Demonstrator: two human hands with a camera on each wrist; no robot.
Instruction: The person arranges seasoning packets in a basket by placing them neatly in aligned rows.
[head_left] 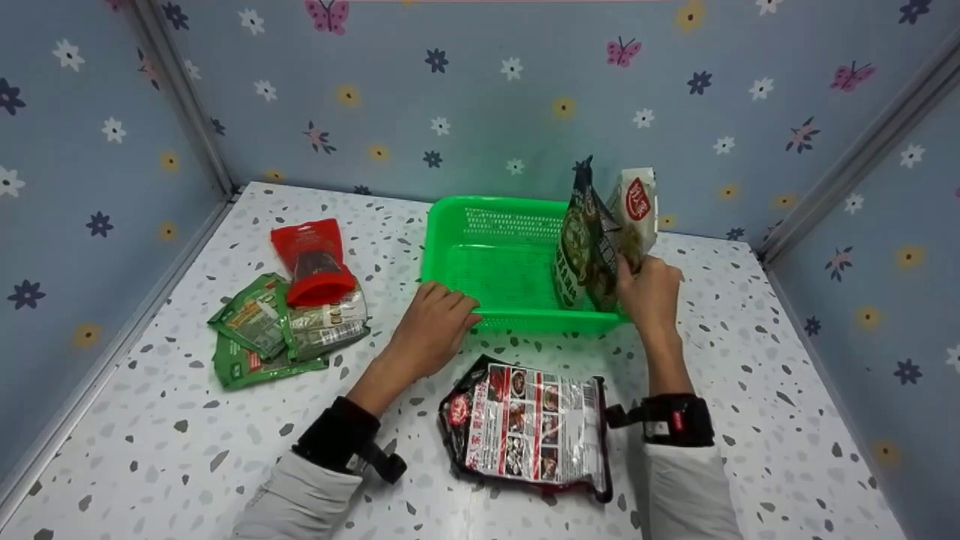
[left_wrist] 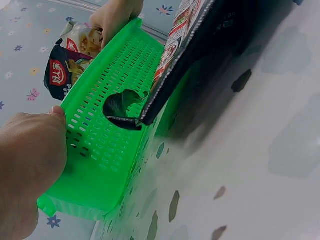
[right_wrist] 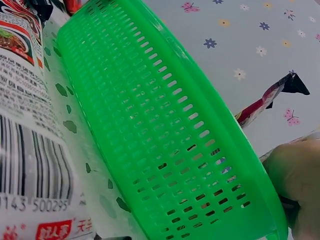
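While left hand (head_left: 433, 328) grips basket (head_left: 517, 322), right hand (head_left: 652, 292) pinches packet (head_left: 636, 214).

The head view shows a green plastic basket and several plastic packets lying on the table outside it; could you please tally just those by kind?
Rectangular green plastic basket: 1
Flat green plastic packets: 3
Red plastic pouch: 1
Black-bordered white plastic packet with red print: 1
Total: 6
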